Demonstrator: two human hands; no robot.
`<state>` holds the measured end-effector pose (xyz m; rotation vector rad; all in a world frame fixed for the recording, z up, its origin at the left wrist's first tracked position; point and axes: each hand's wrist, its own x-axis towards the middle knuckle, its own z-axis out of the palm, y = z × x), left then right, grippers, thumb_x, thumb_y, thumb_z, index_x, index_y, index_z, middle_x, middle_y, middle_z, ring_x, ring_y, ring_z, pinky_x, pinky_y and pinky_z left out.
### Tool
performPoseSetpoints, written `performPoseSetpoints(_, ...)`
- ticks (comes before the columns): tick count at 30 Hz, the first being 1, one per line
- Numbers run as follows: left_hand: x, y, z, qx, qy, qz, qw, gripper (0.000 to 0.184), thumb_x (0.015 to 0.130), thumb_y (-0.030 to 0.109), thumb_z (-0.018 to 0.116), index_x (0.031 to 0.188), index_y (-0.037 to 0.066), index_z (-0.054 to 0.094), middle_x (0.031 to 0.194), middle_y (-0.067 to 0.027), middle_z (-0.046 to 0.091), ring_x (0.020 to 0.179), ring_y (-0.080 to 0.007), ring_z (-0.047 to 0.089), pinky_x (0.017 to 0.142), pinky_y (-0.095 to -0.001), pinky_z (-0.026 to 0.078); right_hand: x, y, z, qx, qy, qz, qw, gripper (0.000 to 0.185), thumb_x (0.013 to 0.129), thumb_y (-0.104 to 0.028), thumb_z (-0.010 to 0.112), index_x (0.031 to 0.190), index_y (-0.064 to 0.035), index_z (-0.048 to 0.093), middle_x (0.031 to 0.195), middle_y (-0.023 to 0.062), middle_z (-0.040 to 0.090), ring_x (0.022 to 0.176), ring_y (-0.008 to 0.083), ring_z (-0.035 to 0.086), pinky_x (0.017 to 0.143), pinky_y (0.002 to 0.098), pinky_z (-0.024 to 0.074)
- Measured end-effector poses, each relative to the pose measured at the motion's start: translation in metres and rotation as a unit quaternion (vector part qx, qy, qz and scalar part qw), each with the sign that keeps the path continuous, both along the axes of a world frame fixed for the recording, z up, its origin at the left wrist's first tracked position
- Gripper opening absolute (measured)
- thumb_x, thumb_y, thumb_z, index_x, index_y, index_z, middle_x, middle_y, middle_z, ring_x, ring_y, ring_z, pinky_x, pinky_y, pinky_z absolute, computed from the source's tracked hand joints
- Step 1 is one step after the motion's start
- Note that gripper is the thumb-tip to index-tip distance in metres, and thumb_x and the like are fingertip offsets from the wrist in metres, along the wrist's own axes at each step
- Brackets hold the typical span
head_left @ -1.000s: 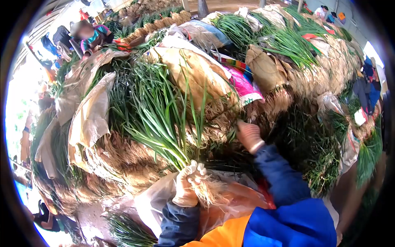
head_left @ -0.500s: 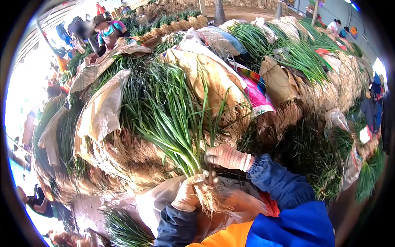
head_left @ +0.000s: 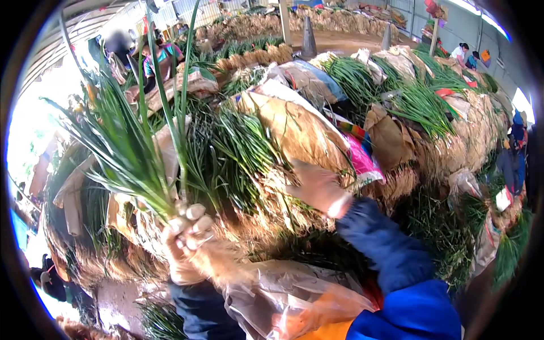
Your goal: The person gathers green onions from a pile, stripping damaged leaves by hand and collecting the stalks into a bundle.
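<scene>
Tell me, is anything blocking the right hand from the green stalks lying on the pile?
Nothing that I can see. The right hand is beside the green stalks; the tan sack lies farther back, not between them. I can't tell whether they touch.

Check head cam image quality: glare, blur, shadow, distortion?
Head view: left edge blown out white; head view: right hand and the roots below the left hand look smeared; head view: greens beside the right sleeve sit in shadow; head view: fisheye curvature, black corners.
</scene>
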<state>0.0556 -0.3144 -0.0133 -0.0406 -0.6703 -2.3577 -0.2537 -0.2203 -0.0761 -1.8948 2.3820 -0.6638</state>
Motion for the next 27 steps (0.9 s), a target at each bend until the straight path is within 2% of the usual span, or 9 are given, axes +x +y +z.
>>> performPoseSetpoints(6, -0.006, 0.005, -0.07, 0.142, -0.021, 0.065, 0.988, 0.047, 0.083, 0.008, 0.061, 0.127, -0.001, 0.048, 0.084, 0.0014, 0.05, 0.078, -0.0126, 0.051, 0.066, -0.0282, 0.048, 0.06, -0.114, -0.061, 0.12, 0.266, -0.093, 0.952, 0.066, 0.093, -0.027, 0.046, 0.148, 0.003, 0.023, 0.133, 0.0275, 0.049, 0.098, 0.0306, 0.057, 0.079, 0.0419, 0.0464)
performPoseSetpoints(8, -0.005, 0.007, -0.093, 0.173, -0.006, 0.049, 0.984, 0.041, 0.082, 0.008, 0.06, 0.121, 0.001, 0.052, 0.085, -0.0027, 0.052, 0.079, -0.0147, 0.052, 0.067, -0.0293, 0.048, 0.061, -0.123, -0.079, 0.125, 0.16, -0.099, 0.974, 0.062, 0.092, -0.009, 0.044, 0.149, -0.0014, 0.022, 0.116, 0.0222, 0.057, 0.088, 0.0263, 0.06, 0.069, 0.0474, 0.0496)
performPoseSetpoints(11, -0.009, 0.02, -0.106, 0.213, -0.149, 0.169, 0.951, 0.028, 0.08, 0.005, 0.062, 0.106, -0.001, 0.06, 0.083, -0.0094, 0.06, 0.073, -0.0199, 0.057, 0.067, -0.0311, 0.05, 0.018, -0.124, -0.059, 0.06, -0.062, -0.079, 0.993, 0.053, 0.091, -0.012, 0.055, 0.14, -0.0001, 0.037, 0.114, 0.0168, 0.061, 0.094, 0.0256, 0.062, 0.074, 0.0438, 0.0541)
performPoseSetpoints(13, -0.016, 0.022, -0.102, 0.202, -0.141, 0.159, 0.956, 0.026, 0.079, 0.005, 0.061, 0.105, -0.002, 0.06, 0.082, -0.0096, 0.06, 0.071, -0.0198, 0.056, 0.067, -0.0305, 0.049, 0.0, -0.099, 0.009, -0.096, -0.118, -0.055, 0.987, 0.041, 0.081, -0.021, 0.074, 0.12, -0.0182, 0.06, 0.098, 0.0101, 0.067, 0.085, 0.0244, 0.065, 0.077, 0.036, 0.0527)
performPoseSetpoints(15, -0.026, 0.024, -0.097, 0.171, -0.061, 0.097, 0.979, 0.025, 0.08, 0.006, 0.06, 0.104, -0.001, 0.06, 0.079, -0.0088, 0.059, 0.071, -0.0191, 0.054, 0.067, -0.0302, 0.047, -0.033, -0.061, 0.059, -0.307, -0.041, 0.088, 0.947, 0.04, 0.088, -0.01, 0.06, 0.128, -0.0169, 0.055, 0.096, 0.011, 0.066, 0.081, 0.0245, 0.064, 0.072, 0.0387, 0.053)
performPoseSetpoints(17, -0.038, 0.034, -0.075, 0.152, -0.017, 0.031, 0.988, 0.025, 0.08, 0.01, 0.062, 0.104, 0.003, 0.06, 0.076, -0.0055, 0.053, 0.075, -0.0188, 0.051, 0.071, -0.032, 0.045, -0.056, -0.02, 0.099, -0.121, 0.226, -0.109, 0.96, 0.047, 0.085, -0.011, 0.06, 0.131, -0.0147, 0.054, 0.095, 0.017, 0.06, 0.076, 0.0311, 0.063, 0.066, 0.0415, 0.0524)
performPoseSetpoints(22, -0.096, 0.048, -0.115, 0.184, 0.026, -0.015, 0.982, 0.018, 0.083, 0.013, 0.061, 0.095, 0.0, 0.062, 0.077, -0.0087, 0.06, 0.074, -0.0245, 0.057, 0.076, -0.0378, 0.048, -0.072, 0.014, 0.016, 0.015, 0.429, -0.077, 0.9, 0.055, 0.084, -0.019, 0.063, 0.137, -0.0223, 0.049, 0.125, 0.0149, 0.05, 0.1, 0.0297, 0.059, 0.077, 0.0438, 0.0497)
performPoseSetpoints(24, -0.099, 0.069, -0.119, 0.205, -0.105, 0.063, 0.971, 0.02, 0.083, 0.014, 0.062, 0.097, 0.0, 0.064, 0.078, -0.0104, 0.062, 0.073, -0.0255, 0.059, 0.073, -0.0399, 0.05, -0.065, 0.037, -0.028, 0.06, 0.379, -0.009, 0.924, 0.056, 0.083, -0.024, 0.066, 0.136, -0.0215, 0.05, 0.132, 0.0168, 0.046, 0.117, 0.0333, 0.052, 0.09, 0.0418, 0.0483)
performPoseSetpoints(27, -0.073, 0.078, -0.163, 0.223, -0.139, 0.043, 0.964, 0.023, 0.082, 0.019, 0.065, 0.097, 0.001, 0.066, 0.075, -0.0106, 0.064, 0.068, -0.024, 0.061, 0.069, -0.0416, 0.053, -0.066, 0.059, -0.003, 0.041, 0.054, 0.011, 0.998, 0.054, 0.077, -0.03, 0.075, 0.126, -0.0138, 0.059, 0.144, 0.0193, 0.04, 0.126, 0.0343, 0.049, 0.1, 0.0395, 0.0457)
